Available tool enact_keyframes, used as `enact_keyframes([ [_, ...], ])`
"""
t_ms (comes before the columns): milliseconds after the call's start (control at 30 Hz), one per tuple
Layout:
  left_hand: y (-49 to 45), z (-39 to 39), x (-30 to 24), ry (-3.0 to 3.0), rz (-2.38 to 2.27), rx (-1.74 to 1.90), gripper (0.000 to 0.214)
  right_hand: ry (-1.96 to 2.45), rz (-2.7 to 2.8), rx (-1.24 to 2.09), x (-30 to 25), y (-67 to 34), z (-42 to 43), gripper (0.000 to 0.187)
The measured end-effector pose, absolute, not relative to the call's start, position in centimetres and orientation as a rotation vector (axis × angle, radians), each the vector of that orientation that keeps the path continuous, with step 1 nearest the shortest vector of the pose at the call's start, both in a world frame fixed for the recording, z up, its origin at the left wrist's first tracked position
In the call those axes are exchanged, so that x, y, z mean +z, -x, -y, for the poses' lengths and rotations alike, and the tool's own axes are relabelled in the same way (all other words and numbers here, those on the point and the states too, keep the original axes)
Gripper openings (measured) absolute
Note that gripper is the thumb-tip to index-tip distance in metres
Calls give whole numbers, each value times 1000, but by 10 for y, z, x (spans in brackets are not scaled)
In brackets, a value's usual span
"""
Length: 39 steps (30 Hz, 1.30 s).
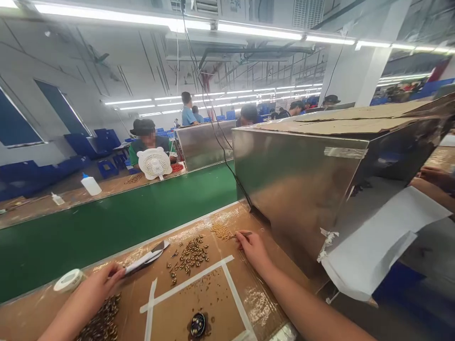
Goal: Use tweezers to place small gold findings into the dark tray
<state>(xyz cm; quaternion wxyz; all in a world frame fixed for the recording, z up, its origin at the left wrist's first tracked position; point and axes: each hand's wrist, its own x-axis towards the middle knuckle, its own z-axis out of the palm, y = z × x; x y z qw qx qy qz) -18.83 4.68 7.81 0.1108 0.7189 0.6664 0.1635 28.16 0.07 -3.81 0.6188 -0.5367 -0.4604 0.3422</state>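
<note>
My right hand (253,250) is closed on a thin dark tool that looks like tweezers (236,236). Its tip reaches the edge of a pile of tiny yellow beads (221,231). My left hand (106,279) has its fingers pinched at the near end of a long white and black object (146,259), its kind unclear, lying along the table. Between my hands are scattered small brass-coloured pieces (194,253). Closer to me, a small round black dish (198,325) with shiny bits in it sits inside a white tape outline (192,283).
A tape roll (69,280) and a heap of dark metallic pieces (103,322) lie left. Beyond the table edge runs a green conveyor belt (117,213). A large metal hood (291,184) stands right, white sheet (380,241) hanging. Across sits a co-worker behind a white fan (155,163).
</note>
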Motion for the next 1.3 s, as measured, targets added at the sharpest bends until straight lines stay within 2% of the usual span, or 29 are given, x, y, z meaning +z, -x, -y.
enact_keyframes([
  [167,115,-30,88,-1789,-1648,709,71,1231,1148,779,-36,-278,-2,64],
  [267,77,-21,69,-1513,-1407,963,67,1243,1178,762,-38,-278,-2,57],
  [367,52,-13,42,-1327,-1297,1055,61,1254,1206,755,-38,-278,-2,52],
  [667,37,3,4,-1120,-1172,860,70,1270,1251,739,-30,-278,5,45],
  [933,44,5,2,-1098,-993,779,68,888,1710,498,8,-199,33,19],
  [1100,46,2,-4,-955,-956,823,65,748,1745,436,12,-159,29,19],
  [1300,43,0,-4,-898,-935,813,62,713,1726,461,5,-162,24,21],
])
